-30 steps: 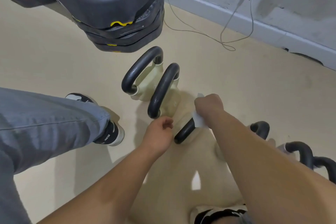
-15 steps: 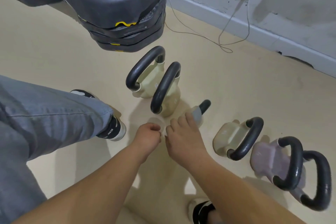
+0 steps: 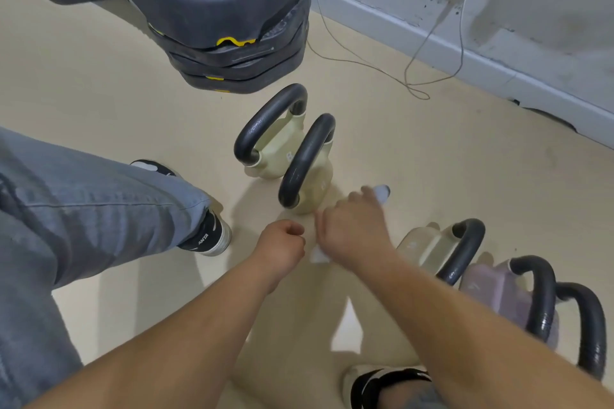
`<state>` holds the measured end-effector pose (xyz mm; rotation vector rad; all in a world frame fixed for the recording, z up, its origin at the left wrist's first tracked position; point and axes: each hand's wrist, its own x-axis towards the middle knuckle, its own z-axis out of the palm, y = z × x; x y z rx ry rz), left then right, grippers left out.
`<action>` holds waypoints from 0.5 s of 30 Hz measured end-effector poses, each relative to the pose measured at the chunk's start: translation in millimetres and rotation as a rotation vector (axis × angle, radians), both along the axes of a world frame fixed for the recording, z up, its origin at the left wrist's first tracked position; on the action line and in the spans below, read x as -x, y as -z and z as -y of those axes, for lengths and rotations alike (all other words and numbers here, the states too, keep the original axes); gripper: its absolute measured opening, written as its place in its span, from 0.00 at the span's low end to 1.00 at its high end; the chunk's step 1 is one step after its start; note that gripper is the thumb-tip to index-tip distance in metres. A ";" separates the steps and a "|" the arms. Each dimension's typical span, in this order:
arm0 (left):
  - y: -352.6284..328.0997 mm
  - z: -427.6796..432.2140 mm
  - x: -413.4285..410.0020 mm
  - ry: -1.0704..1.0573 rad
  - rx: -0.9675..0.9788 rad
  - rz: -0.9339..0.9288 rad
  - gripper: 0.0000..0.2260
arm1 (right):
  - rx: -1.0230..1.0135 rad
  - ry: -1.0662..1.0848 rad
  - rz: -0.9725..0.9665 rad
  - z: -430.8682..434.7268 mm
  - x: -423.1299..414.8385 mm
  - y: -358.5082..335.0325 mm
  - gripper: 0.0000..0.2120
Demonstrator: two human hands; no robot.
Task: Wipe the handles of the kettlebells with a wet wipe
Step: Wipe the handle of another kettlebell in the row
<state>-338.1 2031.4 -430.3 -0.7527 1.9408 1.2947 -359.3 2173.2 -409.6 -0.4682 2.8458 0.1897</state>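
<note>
- Right hand is wrapped over a kettlebell handle it hides, wet wipe poking past the fingertips and below the wrist
- Left hand is fisted, holding nothing visible
- Best to keep the wipe wrapped fully around the bar and slide end to end

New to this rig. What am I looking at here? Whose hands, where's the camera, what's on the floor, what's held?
There is no robot: a person wears one wide-angle camera on the head, looking down at their own bare arms. On the beige floor stand several kettlebells with black handles; two pale cream kettlebells are near the middle, and more sit at lower right. A stack of black step platforms with yellow marks is at top, and a thin white cable trails by the wall. The right hand covers a hidden handle with a white wet wipe in its grip. The left hand is fisted; nothing visible in it.
</note>
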 end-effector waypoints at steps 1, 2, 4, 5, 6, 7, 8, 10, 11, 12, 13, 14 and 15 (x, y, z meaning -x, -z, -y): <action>-0.2 2.1 -2.2 0.007 0.009 0.005 0.18 | -0.004 -0.064 0.021 11.2 -13.1 5.0 0.16; 0.0 3.7 -3.8 0.016 0.017 0.008 0.18 | -0.020 -0.110 0.067 18.0 -24.3 10.2 0.09; 0.4 5.0 -5.2 0.026 0.022 0.008 0.18 | -0.023 -0.144 0.087 18.2 -38.5 20.1 0.09; -0.3 5.1 -5.4 0.018 0.024 0.005 0.18 | 0.034 -0.151 0.034 13.3 -39.4 25.7 0.10; -1.4 5.1 -5.4 0.005 0.028 0.003 0.18 | 0.094 -0.132 -0.040 6.6 -37.2 28.1 0.09; -2.6 4.3 -5.4 -0.007 0.032 0.000 0.17 | 0.120 -0.094 -0.079 -0.5 -34.5 27.5 0.07; -3.6 2.7 -5.9 -0.011 0.035 -0.005 0.16 | 0.134 -0.015 -0.106 -7.7 -31.2 26.7 0.10; -6.3 -3.7 -6.9 0.004 0.026 -0.023 0.16 | 0.305 0.240 -0.114 -19.7 -22.3 22.7 0.21; -7.9 -8.2 -7.0 0.020 0.020 -0.034 0.15 | 0.470 0.425 -0.105 -23.8 -16.8 19.5 0.23; -9.6 -13.1 -6.7 0.040 0.017 -0.044 0.15 | 0.659 0.628 -0.055 -24.1 -10.2 14.4 0.24; -10.8 -18.2 -6.4 0.057 0.013 -0.057 0.15 | 0.827 0.821 0.038 -21.5 -3.4 11.3 0.25; -11.7 -23.0 -5.6 0.071 0.007 -0.068 0.16 | 0.957 0.986 0.129 -16.5 3.0 6.4 0.27; -12.5 -27.5 -4.0 0.082 0.000 -0.082 0.16 | 1.036 1.119 0.179 -11.9 9.8 2.8 0.29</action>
